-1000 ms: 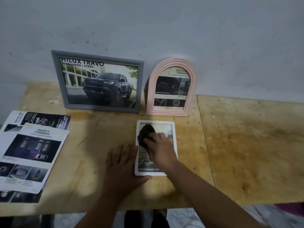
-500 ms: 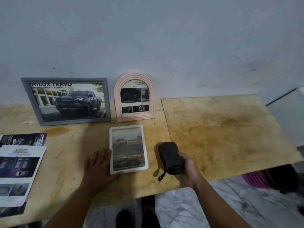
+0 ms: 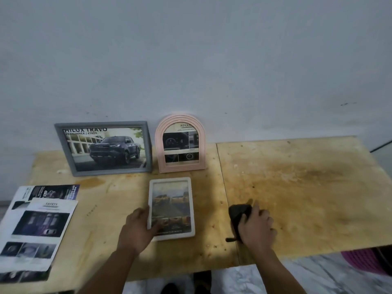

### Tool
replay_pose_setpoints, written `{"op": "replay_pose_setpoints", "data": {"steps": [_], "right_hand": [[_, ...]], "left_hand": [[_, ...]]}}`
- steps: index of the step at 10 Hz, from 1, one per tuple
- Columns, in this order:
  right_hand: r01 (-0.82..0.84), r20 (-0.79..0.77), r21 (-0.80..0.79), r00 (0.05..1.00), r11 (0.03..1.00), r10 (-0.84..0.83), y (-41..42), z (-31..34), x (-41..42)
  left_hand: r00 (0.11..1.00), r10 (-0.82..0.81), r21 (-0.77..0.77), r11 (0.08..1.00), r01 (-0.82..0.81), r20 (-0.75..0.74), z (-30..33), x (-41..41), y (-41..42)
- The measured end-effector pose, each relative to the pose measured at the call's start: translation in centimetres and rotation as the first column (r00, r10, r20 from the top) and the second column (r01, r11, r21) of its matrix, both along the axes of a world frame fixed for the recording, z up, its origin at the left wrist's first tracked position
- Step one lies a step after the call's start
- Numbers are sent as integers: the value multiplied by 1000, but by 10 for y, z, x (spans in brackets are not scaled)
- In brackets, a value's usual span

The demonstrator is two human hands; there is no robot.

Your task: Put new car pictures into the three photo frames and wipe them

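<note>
Cloth (image 3: 238,213) now right of white frame (image 3: 171,209).

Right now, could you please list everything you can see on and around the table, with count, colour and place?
grey frame: 1, grey, upright against the wall, back left, truck picture inside
arched frame: 1, pink, upright against the wall, right of the grey one
white frame: 1, white, flat on the table, front centre
brochures: a stack, count unclear, white and dark, left edge
cloth: 1, black, on the table right of the white frame
table: 1, tan plywood, stained
left hand: on the white frame's left edge
right hand: fingers on the cloth
</note>
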State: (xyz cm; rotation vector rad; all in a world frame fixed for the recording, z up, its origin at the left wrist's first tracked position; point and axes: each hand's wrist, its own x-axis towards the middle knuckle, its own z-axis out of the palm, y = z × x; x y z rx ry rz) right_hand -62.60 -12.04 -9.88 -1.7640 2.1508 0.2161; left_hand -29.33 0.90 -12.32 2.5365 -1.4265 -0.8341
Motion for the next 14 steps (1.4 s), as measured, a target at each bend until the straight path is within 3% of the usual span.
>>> {"op": "replay_pose_setpoints", "data": {"steps": [1,2,3,4,5,6,8,10,11,13,14], "right_hand": [[-122,376,-37,918,992,127,-1,0,41],[-228,707,235,708,945,-5,-3,5,93],[-240,782,328,612,914,-120,-2,-10,125],[-192,807,372,550,908,-214,0,-13,128],[-103,813,268,558,958,-167,-1,-3,103],[13,755,97,650,995,-82,-17,8,64],[267,804,-138,592,954,-49,-101,29,1],[308,799,-178,599,935,-46,-195,23,-4],[258,826,-121,562,959,-47,-223,20,1],[201,856,-63,514,978,-50,-208,11,-3],[309,886,-13,444,951,-132,-166,3,-13]], "left_hand": [[980,143,-51,987,-151,-140,2,-2,-12],[916,289,-11,953,-304,-276,-4,-4,-22],[833,434,43,893,-448,-343,-35,-2,-21],[769,519,39,837,-546,-372,-61,-6,-15],[791,491,-50,838,-543,-364,0,-53,-29],[812,397,-142,858,-494,-428,31,-96,-58],[811,204,-219,901,-375,-548,42,-166,-157],[816,101,-331,881,-340,-569,58,-189,-243],[814,96,-335,879,-339,-573,54,-185,-268],[785,29,-270,930,-247,-618,53,-182,-273],[745,23,-248,935,-252,-667,45,-190,-228]]}}
